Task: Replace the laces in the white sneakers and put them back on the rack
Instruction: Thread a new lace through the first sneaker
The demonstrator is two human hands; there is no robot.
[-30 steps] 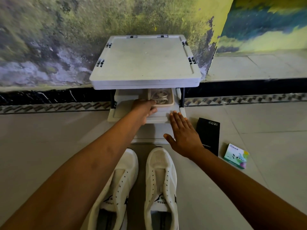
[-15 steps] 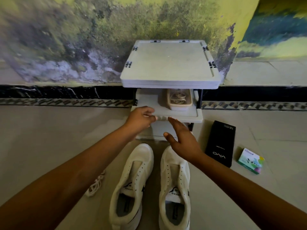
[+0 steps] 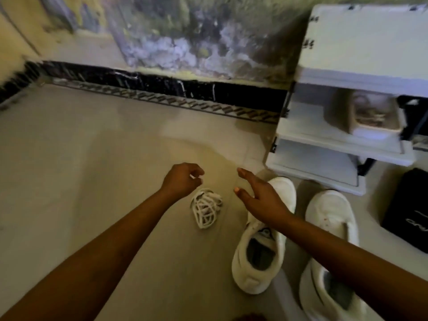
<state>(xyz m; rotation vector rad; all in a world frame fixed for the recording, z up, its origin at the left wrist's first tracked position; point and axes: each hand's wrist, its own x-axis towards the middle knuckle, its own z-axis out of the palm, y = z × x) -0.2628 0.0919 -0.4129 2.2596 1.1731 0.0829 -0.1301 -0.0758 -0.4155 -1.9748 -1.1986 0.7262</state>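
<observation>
Two white sneakers without laces stand side by side on the floor, the left sneaker (image 3: 259, 258) and the right sneaker (image 3: 328, 246), toes toward the white rack (image 3: 328, 142). A bundle of white laces (image 3: 206, 207) lies on the tiles left of them. My left hand (image 3: 181, 179) hovers just above the bundle's far end, fingers curled and holding nothing. My right hand (image 3: 259, 195) is to the right of the bundle, over the left sneaker's toe, fingers spread.
A tan tub (image 3: 368, 114) with coiled items sits on the rack's middle shelf. A black box (image 3: 407, 212) lies on the floor at the right edge. A stained wall with a black skirting (image 3: 162, 84) runs behind. Bare tiles spread to the left.
Both hands have left the rack's shelf and come back down to the left, toward the lace bundle. The view has swung left, so the rack now sits at the right edge.
</observation>
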